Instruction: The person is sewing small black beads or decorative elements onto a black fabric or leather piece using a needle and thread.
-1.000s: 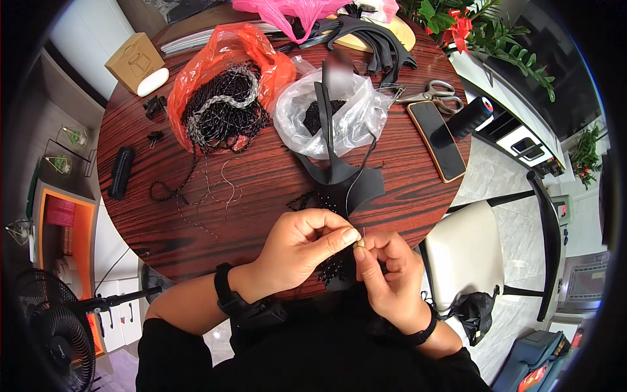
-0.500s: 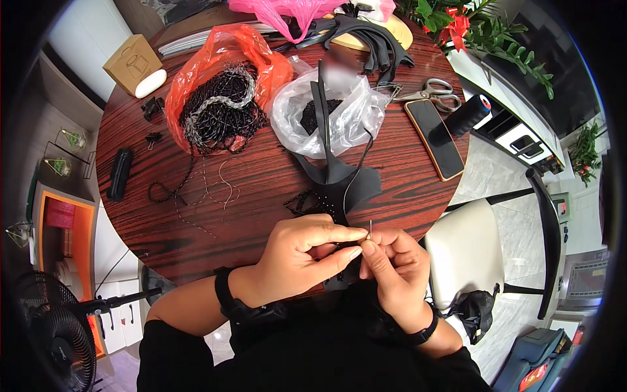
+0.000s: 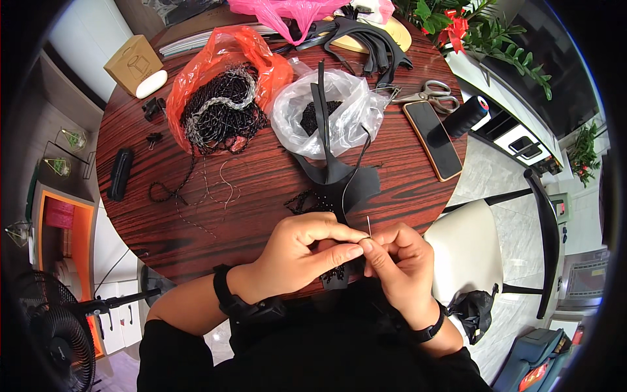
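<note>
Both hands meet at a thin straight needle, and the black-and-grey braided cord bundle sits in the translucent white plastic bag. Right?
Wrong location: the head view shows the black-and-grey braided cord bundle in the red-orange plastic bag. The left hand and right hand do meet at the thin straight needle.

Needle [image 3: 368, 226]: thin, pale, straight; near upright, upper end projecting clear of the pinched fingertips of left hand [image 3: 304, 255] and right hand [image 3: 398, 261]; lower end hidden. Strap piece [image 3: 361, 188]: black, flat, matte, lying on table [image 3: 261, 196]; narrow arms extend away from wearer. Small dark beads [image 3: 335, 273] on near part, partly covered by hands.
</note>
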`<state>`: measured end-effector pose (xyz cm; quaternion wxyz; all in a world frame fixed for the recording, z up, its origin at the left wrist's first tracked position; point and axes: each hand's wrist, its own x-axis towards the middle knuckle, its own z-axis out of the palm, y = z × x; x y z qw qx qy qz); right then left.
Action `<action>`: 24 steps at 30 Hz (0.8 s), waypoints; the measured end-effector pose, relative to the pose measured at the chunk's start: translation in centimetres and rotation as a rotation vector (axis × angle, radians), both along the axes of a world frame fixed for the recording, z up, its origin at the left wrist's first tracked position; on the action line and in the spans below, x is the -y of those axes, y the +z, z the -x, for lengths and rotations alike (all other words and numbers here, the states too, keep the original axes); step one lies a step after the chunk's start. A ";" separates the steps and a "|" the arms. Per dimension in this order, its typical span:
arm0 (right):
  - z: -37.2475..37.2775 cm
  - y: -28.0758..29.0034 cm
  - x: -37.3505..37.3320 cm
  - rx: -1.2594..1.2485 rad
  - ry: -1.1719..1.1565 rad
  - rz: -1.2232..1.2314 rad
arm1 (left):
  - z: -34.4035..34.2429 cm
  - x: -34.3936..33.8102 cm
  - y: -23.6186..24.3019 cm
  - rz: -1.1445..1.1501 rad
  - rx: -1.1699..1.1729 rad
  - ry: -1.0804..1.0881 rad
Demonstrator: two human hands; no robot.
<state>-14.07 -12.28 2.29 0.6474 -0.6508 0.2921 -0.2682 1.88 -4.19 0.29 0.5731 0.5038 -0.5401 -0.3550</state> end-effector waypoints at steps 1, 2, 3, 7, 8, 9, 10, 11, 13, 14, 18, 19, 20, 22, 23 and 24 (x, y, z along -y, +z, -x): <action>0.0 0.2 0.0 0.000 0.000 0.001 | 0.0 0.0 0.1 0.001 0.000 0.000; 0.0 0.3 0.1 -0.047 -0.002 0.150 | 0.0 0.0 0.3 -0.071 -0.126 -0.038; -0.1 0.5 0.1 -0.095 -0.005 0.299 | 0.1 0.0 0.4 -0.143 -0.252 -0.075; -0.1 1.0 0.6 -0.174 0.043 0.635 | -0.1 -0.1 0.2 -0.311 -0.495 -0.146; 0.0 1.0 0.7 -0.189 0.070 0.728 | -0.2 -0.2 0.0 -0.360 -0.554 -0.162; 0.1 1.0 0.8 -0.189 0.069 0.730 | -0.4 -0.2 -0.1 -0.359 -0.554 -0.163; 0.2 0.9 0.9 -0.176 0.077 0.666 | -0.6 -0.2 -0.3 -0.386 -0.651 -0.194; 0.3 0.8 1.0 -0.162 0.086 0.601 | -0.8 -0.2 -0.4 -0.414 -0.749 -0.224; 0.3 0.5 1.0 -0.148 0.097 0.537 | -0.9 -0.2 -0.6 -0.440 -0.849 -0.252; 0.2 0.5 1.0 -0.135 0.088 0.475 | -0.7 -0.1 -0.7 -0.422 -0.838 -0.250; -0.1 0.6 0.8 -0.098 0.087 0.275 | -0.6 -0.2 -0.5 -0.375 -0.782 -0.233; -0.2 0.6 0.8 -0.087 0.106 0.191 | -0.7 -0.1 -0.4 -0.369 -0.748 -0.219; -0.2 0.6 0.9 -0.077 0.125 0.108 | -0.8 -0.1 -0.4 -0.363 -0.714 -0.205; 0.0 0.5 1.1 -0.081 0.122 0.088 | -0.7 -0.1 -0.4 -0.364 -0.685 -0.192; 0.1 0.4 1.2 -0.084 0.118 0.064 | -0.6 -0.1 -0.3 -0.369 -0.654 -0.179; 0.1 0.4 1.2 -0.084 0.113 0.039 | -0.6 -0.2 -0.3 -0.376 -0.621 -0.166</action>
